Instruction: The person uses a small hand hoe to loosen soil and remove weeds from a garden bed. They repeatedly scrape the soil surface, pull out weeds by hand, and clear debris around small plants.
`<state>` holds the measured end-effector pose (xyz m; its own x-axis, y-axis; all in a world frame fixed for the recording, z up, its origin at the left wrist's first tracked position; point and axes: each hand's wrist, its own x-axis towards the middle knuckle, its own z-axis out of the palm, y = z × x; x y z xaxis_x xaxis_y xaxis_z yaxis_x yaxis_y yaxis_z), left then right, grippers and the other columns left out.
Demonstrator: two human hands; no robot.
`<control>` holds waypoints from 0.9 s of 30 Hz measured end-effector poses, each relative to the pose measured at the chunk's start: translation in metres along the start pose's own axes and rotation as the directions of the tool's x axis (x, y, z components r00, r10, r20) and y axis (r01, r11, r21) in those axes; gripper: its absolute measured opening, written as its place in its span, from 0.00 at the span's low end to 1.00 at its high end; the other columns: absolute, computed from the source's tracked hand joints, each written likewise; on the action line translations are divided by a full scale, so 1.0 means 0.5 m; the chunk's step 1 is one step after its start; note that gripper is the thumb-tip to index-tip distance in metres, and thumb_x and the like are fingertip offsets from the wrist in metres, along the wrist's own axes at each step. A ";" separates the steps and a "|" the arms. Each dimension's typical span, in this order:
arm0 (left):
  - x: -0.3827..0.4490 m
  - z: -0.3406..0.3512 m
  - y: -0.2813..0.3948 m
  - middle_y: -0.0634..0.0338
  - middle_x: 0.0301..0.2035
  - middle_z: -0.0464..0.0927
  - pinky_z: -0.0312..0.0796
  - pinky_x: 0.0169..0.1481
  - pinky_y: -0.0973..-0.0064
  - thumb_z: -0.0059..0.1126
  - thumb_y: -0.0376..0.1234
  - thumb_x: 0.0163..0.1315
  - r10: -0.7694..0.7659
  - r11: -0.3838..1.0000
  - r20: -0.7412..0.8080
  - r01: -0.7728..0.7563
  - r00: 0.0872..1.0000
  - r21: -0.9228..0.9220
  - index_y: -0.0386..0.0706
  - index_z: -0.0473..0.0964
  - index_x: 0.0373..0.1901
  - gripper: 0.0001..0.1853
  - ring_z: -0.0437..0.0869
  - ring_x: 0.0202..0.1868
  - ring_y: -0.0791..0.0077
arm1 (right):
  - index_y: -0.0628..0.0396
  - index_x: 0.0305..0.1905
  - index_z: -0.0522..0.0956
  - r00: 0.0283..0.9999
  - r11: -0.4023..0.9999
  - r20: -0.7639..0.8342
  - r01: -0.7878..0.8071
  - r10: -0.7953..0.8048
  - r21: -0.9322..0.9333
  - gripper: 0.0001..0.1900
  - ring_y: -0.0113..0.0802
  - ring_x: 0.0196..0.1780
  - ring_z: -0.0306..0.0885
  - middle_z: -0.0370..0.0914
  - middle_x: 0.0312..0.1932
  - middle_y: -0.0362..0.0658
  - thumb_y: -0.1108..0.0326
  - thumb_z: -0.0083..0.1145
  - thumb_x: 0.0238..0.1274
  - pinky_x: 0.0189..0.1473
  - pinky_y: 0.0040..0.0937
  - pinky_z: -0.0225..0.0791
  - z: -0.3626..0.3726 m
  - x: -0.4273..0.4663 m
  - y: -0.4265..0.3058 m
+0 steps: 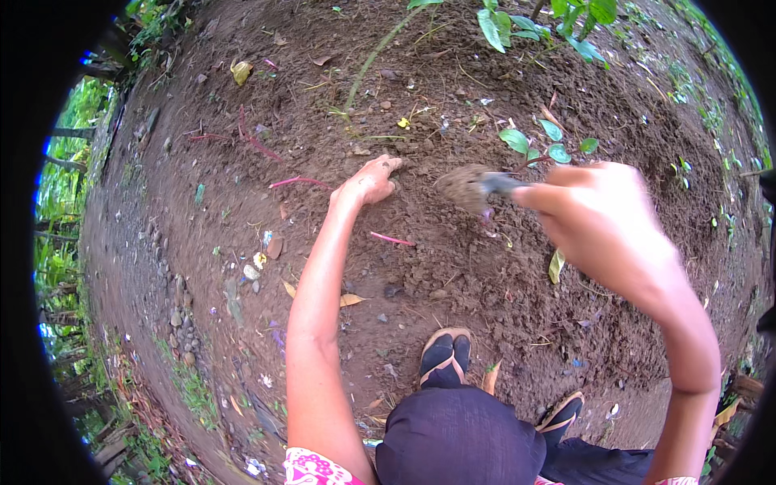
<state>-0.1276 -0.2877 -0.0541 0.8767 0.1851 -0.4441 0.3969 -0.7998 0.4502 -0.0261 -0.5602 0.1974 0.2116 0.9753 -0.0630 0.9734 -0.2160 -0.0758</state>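
My right hand [597,212] grips a small hand trowel [500,183] by its handle. Its blade is caked with soil and blurred, just over loose brown earth. To its left, my left hand [368,180] rests on the ground with its fingertips at the soil; whether they hold anything is hidden. A reddish stem cutting [300,180] lies by my left wrist, and another pink stem [393,239] lies nearer my feet. Beyond the trowel, a small plant with green leaves [515,140] stands on a reddish stem.
My sandalled feet [445,351] are on the soil below my hands. Leafy plants [570,24] grow at the top right. More reddish stems [257,140] lie at the upper left. Small stones [177,318] line the left side, with dry leaves [351,299] and litter scattered about.
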 end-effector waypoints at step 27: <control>-0.044 0.025 0.026 0.39 0.68 0.51 0.59 0.73 0.56 0.76 0.31 0.37 -0.012 0.990 0.044 0.006 0.999 0.141 0.52 0.50 0.74 0.59 0.57 0.69 0.40 | 0.56 0.45 0.83 0.942 0.924 0.305 -0.236 0.141 0.302 0.15 0.42 0.35 0.84 0.83 0.28 0.51 0.75 0.56 0.50 0.37 0.39 0.77 0.245 0.130 0.057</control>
<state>-0.1451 -0.3091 -0.0480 0.8590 0.1697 -0.4830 0.3598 -0.8713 0.3338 0.0045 -0.5085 0.0692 0.3102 0.8744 -0.3732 0.8227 -0.4436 -0.3554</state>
